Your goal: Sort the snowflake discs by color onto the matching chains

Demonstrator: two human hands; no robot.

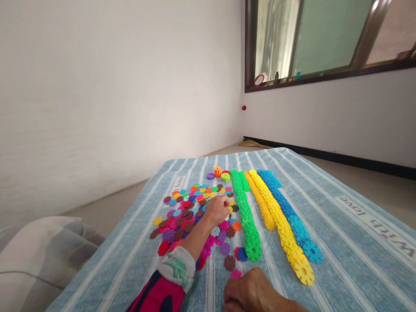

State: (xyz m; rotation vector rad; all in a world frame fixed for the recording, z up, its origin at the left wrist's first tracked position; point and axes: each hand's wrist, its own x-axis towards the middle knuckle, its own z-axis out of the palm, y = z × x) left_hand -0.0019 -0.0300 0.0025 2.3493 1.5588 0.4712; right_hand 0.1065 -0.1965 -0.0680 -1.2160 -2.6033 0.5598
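My left hand (218,209) reaches over a spread of loose flower-shaped plastic discs (186,225) in many colours. Its fingers are curled in at the right side of the pile, and whatever they pinch is hidden. Close to the bottom edge, my right hand (251,289) is closed with its knuckles up; its fingertips and anything in them cannot be seen. A pink disc (236,274) lies just beyond it. To the right run overlapping rows of discs: a green row (245,216), a yellow row (282,221) with an orange-yellow row (261,203) beside it, and a blue row (289,212).
At the far side stand an orange stack of discs (217,171), a purple stack (210,176) and a lime disc (225,177). A blue striped cloth (354,242) covers the table. Grey-white fabric (48,255) lies at the left. A white wall and a window (328,39) are behind.
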